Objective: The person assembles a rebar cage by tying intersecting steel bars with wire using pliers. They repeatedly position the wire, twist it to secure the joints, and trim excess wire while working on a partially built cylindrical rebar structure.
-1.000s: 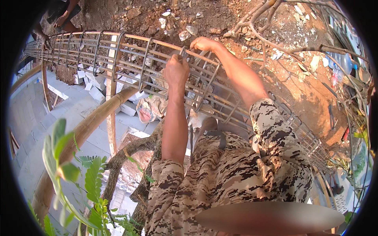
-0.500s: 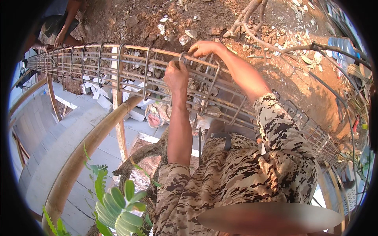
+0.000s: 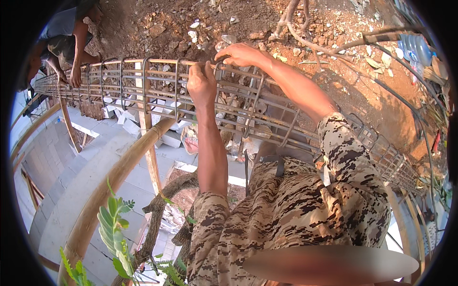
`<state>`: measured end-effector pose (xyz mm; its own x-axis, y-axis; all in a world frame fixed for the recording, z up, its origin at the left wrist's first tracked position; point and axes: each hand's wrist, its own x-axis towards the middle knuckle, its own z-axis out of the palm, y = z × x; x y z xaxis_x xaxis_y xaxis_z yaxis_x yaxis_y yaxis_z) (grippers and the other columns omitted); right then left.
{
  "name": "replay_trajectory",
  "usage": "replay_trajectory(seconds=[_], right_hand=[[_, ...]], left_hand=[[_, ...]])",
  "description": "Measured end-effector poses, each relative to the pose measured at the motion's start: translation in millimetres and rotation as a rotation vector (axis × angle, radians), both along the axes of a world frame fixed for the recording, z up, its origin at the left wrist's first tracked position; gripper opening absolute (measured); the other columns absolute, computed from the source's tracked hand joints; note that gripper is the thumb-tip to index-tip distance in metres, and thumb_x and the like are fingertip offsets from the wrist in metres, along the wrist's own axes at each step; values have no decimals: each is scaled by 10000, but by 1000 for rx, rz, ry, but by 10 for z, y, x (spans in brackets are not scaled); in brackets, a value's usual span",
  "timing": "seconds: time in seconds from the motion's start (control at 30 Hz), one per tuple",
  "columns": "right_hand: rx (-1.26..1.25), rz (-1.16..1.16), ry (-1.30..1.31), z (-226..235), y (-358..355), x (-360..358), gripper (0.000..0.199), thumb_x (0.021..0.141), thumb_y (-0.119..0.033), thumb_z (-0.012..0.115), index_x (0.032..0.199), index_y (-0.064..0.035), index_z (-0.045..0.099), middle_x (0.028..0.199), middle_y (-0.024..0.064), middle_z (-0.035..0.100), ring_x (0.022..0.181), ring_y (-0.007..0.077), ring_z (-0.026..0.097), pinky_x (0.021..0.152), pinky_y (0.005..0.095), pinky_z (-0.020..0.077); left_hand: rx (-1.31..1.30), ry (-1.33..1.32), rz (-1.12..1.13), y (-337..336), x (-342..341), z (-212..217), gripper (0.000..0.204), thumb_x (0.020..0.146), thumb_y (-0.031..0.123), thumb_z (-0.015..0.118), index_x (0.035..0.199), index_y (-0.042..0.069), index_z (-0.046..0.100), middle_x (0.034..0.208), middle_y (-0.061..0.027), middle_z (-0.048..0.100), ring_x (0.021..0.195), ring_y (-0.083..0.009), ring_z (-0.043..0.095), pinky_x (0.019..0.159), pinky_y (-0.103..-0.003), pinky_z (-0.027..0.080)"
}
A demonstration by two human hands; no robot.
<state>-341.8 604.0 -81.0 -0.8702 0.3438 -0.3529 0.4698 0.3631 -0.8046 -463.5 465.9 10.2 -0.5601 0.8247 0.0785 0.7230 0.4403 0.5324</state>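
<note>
Long brown metal-bar cage (image 3: 177, 90): runs across, at both hands.
Left hand (image 3: 202, 88): nearly closed at its top bar (image 3: 164, 61).
Right hand (image 3: 241, 55): half open, fingers bent down.
Grip: I cannot tell for either.
Ground (image 3: 362, 93): bumpy red-brown dirt.
Flat grey floor tiles (image 3: 131, 193): under a tan bamboo pole (image 3: 125, 166).

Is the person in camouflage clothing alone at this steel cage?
No, another person's hand is at the left part of the rebar cage.
</note>
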Motion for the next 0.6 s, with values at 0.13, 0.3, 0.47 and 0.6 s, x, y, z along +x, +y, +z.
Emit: replay_trajectory(seconds=[0.13,0.3,0.47,0.6], right_hand=[[-61,-49,194,-163,-161,39,374,866,-107,609,1201,-246,697,1012,95,703,933,307,667,822,424,531],[-118,-109,41,-99,-373,26,286,851,-238,624,1104,-276,752,1077,98,722,950,319,684,818,419,540],[-110,-284,-159,417,-462,-5,465,818,-531,683,1131,-190,727,1009,142,722,901,338,683,803,445,527],[-41,-311,-152,659,-493,-146,641,738,-629,742,1216,-205,689,1026,149,723,928,352,687,810,444,531]], left_hand=[[-123,-57,-108,297,-186,-81,253,934,243,639,915,-9,640,900,-218,674,793,-401,662,691,-469,519],[-344,-135,-295,592,-487,-270,361,923,353,627,910,-5,667,878,-237,687,841,-416,666,748,-477,510],[-604,-153,-284,680,-752,-440,405,874,414,608,959,34,717,921,-225,710,930,-388,679,836,-462,520],[-692,-175,-278,686,-946,-468,419,846,418,603,988,48,737,964,-227,712,958,-372,685,857,-446,526]])
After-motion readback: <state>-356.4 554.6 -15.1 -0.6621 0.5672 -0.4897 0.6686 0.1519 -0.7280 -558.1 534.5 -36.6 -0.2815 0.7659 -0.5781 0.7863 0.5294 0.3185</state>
